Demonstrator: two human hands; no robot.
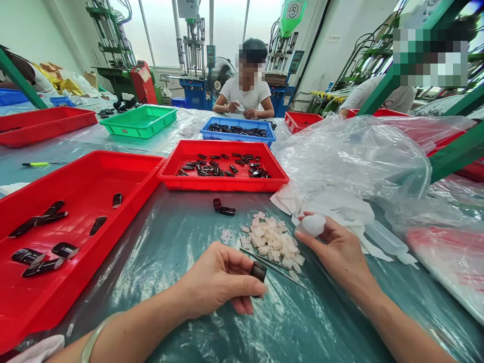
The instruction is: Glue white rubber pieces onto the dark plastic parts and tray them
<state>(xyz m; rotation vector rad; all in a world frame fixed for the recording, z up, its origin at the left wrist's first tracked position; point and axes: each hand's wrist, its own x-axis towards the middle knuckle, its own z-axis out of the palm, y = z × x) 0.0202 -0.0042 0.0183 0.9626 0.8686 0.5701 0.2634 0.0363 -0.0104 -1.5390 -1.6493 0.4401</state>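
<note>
My left hand [223, 280] is closed around a small glossy black plastic piece [258, 271], whose end shows between the thumb and fingers. In my right hand [336, 244] is a small translucent white bottle [313, 224], gripped between thumb and fingers with its rounded end facing left. Between the hands lies a heap of small cream-coloured pieces [274, 239]. A pair of thin metal tweezers [278, 269] rests along the heap's near side. Tiny clear bits [227, 236] sit to the left of the heap. Two black pieces [224, 207] lie on the plastic-covered table beyond it.
Black pieces lie in the left red tray [113, 267] and the middle red tray [223, 185]. Behind stand a blue tray [236, 136] and a green tray [139, 132]. Clear plastic sheeting [351, 151] and white tissue [340, 206] bunch at right. A co-worker [245, 91] sits opposite.
</note>
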